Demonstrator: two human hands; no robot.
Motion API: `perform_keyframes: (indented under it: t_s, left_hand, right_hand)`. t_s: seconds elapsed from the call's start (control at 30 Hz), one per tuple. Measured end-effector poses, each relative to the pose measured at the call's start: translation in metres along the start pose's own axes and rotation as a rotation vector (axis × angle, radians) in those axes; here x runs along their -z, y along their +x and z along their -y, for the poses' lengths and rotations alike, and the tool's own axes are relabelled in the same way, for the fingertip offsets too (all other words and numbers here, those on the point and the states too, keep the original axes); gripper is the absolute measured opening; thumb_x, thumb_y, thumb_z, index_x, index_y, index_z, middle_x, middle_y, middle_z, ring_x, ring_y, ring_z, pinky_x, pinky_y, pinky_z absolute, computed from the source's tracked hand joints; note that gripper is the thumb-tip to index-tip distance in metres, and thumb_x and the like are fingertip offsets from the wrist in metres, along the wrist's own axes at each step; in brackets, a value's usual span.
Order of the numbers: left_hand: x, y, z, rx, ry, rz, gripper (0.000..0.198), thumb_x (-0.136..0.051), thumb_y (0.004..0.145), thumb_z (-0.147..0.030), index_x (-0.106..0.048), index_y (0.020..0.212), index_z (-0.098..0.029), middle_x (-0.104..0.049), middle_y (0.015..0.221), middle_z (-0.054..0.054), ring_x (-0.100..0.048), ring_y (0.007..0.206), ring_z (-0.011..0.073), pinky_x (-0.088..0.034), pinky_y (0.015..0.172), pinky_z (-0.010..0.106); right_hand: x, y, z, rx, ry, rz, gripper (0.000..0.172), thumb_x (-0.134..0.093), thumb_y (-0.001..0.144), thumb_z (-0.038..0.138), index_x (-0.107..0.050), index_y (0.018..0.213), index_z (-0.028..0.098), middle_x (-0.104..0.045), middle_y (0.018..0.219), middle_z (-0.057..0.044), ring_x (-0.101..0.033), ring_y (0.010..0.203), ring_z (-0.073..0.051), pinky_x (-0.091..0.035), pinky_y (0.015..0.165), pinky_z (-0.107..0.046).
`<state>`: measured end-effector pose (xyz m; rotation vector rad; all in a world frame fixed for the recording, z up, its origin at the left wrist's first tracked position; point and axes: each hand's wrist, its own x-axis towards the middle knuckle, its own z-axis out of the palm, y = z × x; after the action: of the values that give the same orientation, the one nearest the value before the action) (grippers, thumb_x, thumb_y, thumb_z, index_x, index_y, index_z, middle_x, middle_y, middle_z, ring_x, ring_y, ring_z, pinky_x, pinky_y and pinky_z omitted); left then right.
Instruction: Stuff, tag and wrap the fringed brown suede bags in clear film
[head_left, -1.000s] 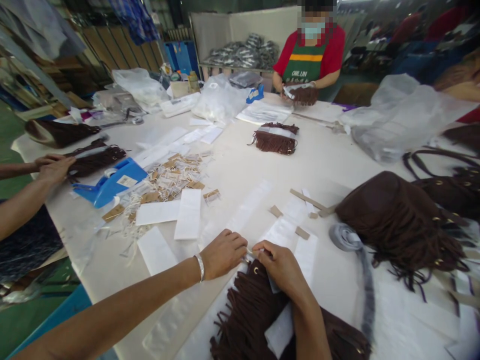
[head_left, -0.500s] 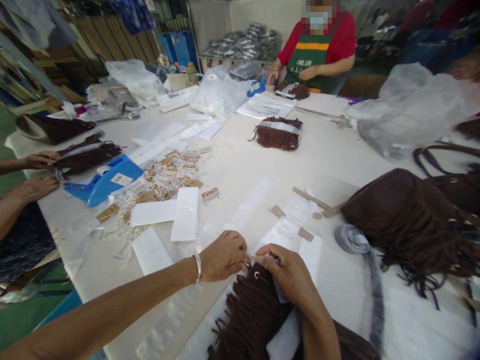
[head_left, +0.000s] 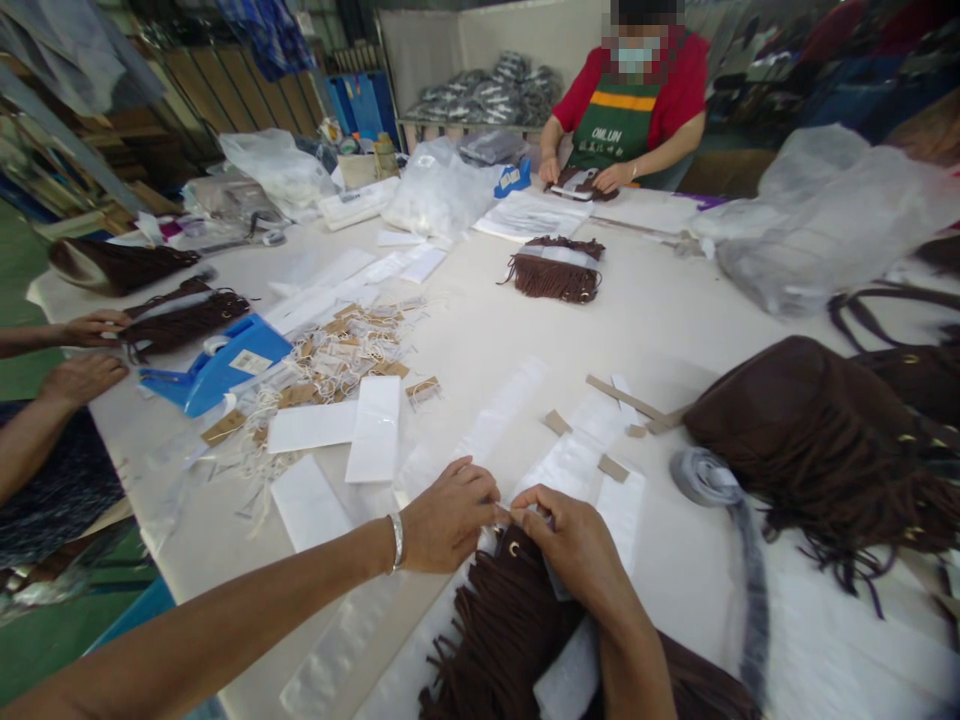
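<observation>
A brown fringed bag piece point(head_left: 502, 630) lies at the near edge of the white table point(head_left: 480, 330), partly wrapped in white paper. My left hand point(head_left: 450, 515), a bracelet on its wrist, is closed in a pinch at the piece's top edge beside a metal eyelet. My right hand point(head_left: 574, 545) rests on the piece with its fingers curled, pinching at the same spot. The fingertips of both hands meet there; what they pinch is too small to make out.
White paper strips point(head_left: 375, 425) and a heap of brown tags with strings point(head_left: 337, 360) lie left of my hands, beside a blue tape dispenser point(head_left: 225, 365). A large brown fringed bag point(head_left: 817, 440) sits right. Another fringed piece point(head_left: 555, 270) lies mid-table. Co-workers' hands work at the left and far side.
My hands have stayed pinched at the same spot on the fringed piece. The person at the left shifted a hand; the far person moved both hands onto a fringed piece.
</observation>
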<state>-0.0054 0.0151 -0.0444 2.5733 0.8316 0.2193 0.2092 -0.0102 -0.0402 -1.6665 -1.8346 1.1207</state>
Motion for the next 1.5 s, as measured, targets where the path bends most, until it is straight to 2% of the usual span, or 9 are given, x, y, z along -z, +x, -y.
perform_keyframes:
  t_s: [0.17, 0.6, 0.83, 0.93, 1.0, 1.13, 1.2, 1.33, 1.5]
  left_hand:
    - [-0.004, 0.004, 0.002, 0.020, -0.049, -0.013, 0.028, -0.061, 0.085, -0.052, -0.067, 0.100, -0.029, -0.059, 0.100, 0.003, -0.048, 0.104, 0.0236, -0.026, 0.107, 0.049]
    - [-0.008, 0.012, 0.014, -0.221, 0.279, 0.038, 0.020, -0.056, 0.093, -0.034, -0.057, 0.083, -0.017, -0.058, 0.094, 0.006, -0.051, 0.091, 0.0199, -0.038, 0.094, 0.037]
    - [0.012, 0.012, 0.009, -0.258, 0.454, 0.122, 0.017, -0.045, 0.096, -0.022, -0.055, 0.083, -0.018, -0.056, 0.087, 0.005, -0.052, 0.088, 0.0209, -0.040, 0.084, 0.038]
    - [0.012, 0.008, 0.008, -0.069, 0.326, 0.109, 0.007, -0.057, 0.088, -0.025, -0.056, 0.092, -0.019, -0.058, 0.099, 0.007, -0.052, 0.101, 0.0236, -0.040, 0.089, 0.040]
    - [0.011, 0.004, 0.010, 0.045, 0.177, 0.094, 0.020, -0.064, 0.082, -0.024, -0.056, 0.099, -0.020, -0.058, 0.112, 0.007, -0.050, 0.112, 0.0243, -0.040, 0.096, 0.041]
    - [0.016, -0.002, 0.009, 0.063, -0.022, 0.080, 0.051, -0.067, 0.079, -0.026, -0.047, 0.126, -0.021, -0.044, 0.141, 0.012, -0.036, 0.134, 0.0286, -0.029, 0.111, 0.051]
    - [0.023, -0.001, 0.005, 0.073, -0.051, 0.058, 0.052, -0.062, 0.085, -0.034, -0.044, 0.133, -0.021, -0.040, 0.146, 0.013, -0.030, 0.139, 0.0295, -0.025, 0.114, 0.054]
    - [0.026, 0.012, -0.001, 0.061, -0.010, 0.044, 0.032, -0.046, 0.096, -0.040, -0.059, 0.119, -0.022, -0.048, 0.139, 0.010, -0.028, 0.141, 0.0290, -0.022, 0.116, 0.055]
    - [0.020, 0.025, 0.001, 0.027, -0.084, 0.054, 0.023, -0.048, 0.096, -0.031, -0.069, 0.098, -0.023, -0.060, 0.124, 0.004, -0.039, 0.134, 0.0245, -0.028, 0.115, 0.046]
  right_hand:
    - [0.002, -0.001, 0.001, 0.020, 0.021, -0.001, 0.021, -0.049, 0.085, 0.032, -0.069, 0.085, 0.026, -0.070, 0.075, 0.002, -0.060, 0.069, -0.016, -0.037, 0.062, -0.026]
    - [-0.001, -0.002, -0.001, 0.029, -0.015, 0.020, 0.020, -0.049, 0.084, 0.028, -0.069, 0.084, 0.026, -0.067, 0.071, 0.003, -0.058, 0.066, -0.015, -0.036, 0.061, -0.026]
    - [0.000, -0.003, 0.001, 0.027, 0.005, 0.035, 0.019, -0.048, 0.084, 0.027, -0.068, 0.085, 0.025, -0.066, 0.069, 0.004, -0.057, 0.064, -0.014, -0.035, 0.061, -0.025]
    - [0.001, -0.003, 0.000, 0.035, -0.003, 0.035, 0.019, -0.049, 0.083, 0.026, -0.067, 0.084, 0.025, -0.066, 0.069, 0.004, -0.057, 0.065, -0.014, -0.035, 0.061, -0.025]
    - [0.001, -0.003, 0.001, 0.041, -0.016, 0.034, 0.018, -0.049, 0.083, 0.026, -0.067, 0.083, 0.026, -0.066, 0.071, 0.004, -0.057, 0.066, -0.015, -0.035, 0.062, -0.025]
    - [0.002, -0.003, 0.003, 0.059, -0.007, 0.032, 0.020, -0.048, 0.085, 0.026, -0.068, 0.086, 0.027, -0.067, 0.073, 0.005, -0.058, 0.068, -0.014, -0.035, 0.064, -0.025]
    - [0.002, -0.004, 0.005, 0.068, 0.004, 0.032, 0.020, -0.048, 0.085, 0.026, -0.068, 0.086, 0.026, -0.067, 0.072, 0.005, -0.058, 0.067, -0.014, -0.036, 0.063, -0.025]
    - [0.002, -0.005, 0.006, 0.102, 0.010, 0.010, 0.019, -0.048, 0.087, 0.027, -0.068, 0.087, 0.026, -0.068, 0.075, 0.004, -0.058, 0.068, -0.014, -0.036, 0.064, -0.025]
    - [0.004, -0.007, 0.007, 0.115, 0.039, -0.032, 0.017, -0.051, 0.088, 0.027, -0.068, 0.090, 0.026, -0.067, 0.074, 0.005, -0.058, 0.067, -0.014, -0.037, 0.064, -0.024]
